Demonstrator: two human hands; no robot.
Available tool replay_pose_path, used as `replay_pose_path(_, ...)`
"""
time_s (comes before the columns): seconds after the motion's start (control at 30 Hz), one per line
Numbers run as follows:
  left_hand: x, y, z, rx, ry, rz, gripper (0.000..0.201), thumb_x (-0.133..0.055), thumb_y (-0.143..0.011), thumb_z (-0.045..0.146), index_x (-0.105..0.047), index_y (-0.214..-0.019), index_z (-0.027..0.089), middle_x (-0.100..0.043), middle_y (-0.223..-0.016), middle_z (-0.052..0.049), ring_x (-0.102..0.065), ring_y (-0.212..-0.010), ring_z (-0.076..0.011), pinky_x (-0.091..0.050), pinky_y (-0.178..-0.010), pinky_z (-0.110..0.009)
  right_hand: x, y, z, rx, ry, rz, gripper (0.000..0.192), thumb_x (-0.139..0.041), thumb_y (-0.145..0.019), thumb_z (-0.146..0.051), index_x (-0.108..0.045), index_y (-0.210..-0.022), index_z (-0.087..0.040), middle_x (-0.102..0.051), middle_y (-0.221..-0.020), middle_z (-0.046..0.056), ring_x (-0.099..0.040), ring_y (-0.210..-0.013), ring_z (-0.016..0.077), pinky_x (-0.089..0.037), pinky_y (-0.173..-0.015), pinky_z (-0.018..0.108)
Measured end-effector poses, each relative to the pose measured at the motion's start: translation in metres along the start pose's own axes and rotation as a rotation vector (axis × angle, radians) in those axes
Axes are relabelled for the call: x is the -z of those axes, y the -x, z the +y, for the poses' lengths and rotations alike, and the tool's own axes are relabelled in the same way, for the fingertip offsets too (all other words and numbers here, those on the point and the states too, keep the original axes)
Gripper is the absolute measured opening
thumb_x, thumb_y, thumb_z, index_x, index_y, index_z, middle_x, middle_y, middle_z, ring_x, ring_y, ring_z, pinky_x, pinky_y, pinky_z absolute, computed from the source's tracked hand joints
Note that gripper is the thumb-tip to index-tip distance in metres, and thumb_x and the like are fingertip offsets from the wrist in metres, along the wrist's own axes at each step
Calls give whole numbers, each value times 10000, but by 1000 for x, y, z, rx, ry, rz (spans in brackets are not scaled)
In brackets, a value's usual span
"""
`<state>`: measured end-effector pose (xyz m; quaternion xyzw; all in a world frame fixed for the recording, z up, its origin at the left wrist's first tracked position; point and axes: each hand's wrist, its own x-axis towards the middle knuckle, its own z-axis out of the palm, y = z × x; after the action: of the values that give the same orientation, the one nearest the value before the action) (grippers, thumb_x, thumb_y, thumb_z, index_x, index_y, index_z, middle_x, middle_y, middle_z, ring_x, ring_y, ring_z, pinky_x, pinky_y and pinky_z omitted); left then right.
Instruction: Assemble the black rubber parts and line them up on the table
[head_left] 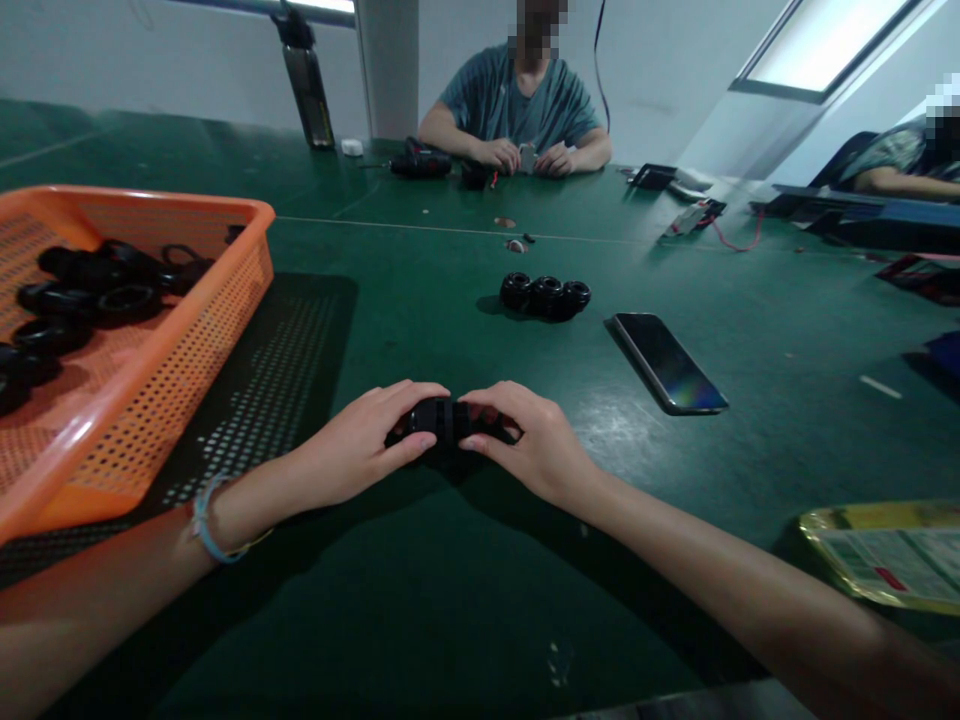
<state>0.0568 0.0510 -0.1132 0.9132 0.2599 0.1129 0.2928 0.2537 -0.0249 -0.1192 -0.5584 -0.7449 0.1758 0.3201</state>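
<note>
My left hand (367, 445) and my right hand (525, 440) meet over a small black plastic part (442, 420) on the green table (450, 600). Both hands grip it from either side, fingers curled over its top. Most of the part is hidden under my fingers. A little farther out lies a row of three black ring-shaped parts (545, 296). An orange mesh basket (225, 290) to my left holds several more black rings (90, 295).
A dark phone (667, 362) lies right of the rings. A yellow-edged packet (889, 555) sits at the near right. Across the table a person (517, 110) handles small parts beside a black tool (420, 163) and a bottle (309, 85). Another person (900, 160) sits far right.
</note>
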Motion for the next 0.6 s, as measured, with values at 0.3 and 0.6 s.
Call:
replay_pose_path(0.3,0,0,1,7,5,-2,386,-389,-856,343,-465,-1194,171,-586,-1122,-89,-539,-1030,-242,-406,-889,-377,-1,1,1,2,-13,-6,215,-666,-748,-136,-609,-952,-173,-636,-847,20,-571,-762,139,-463,-665,266)
replay_pose_path(0.6,-1,-1,0,-2,8,4,383,-394,-860,346,-470,-1194,173,-584,-1128,-87,-540,-1027,-239,-411,-890,-371,-1,0,1,-4,-7,-17,193,-661,-760,-157,-617,-946,-180,-634,-820,18,-568,-741,140,-460,-655,271)
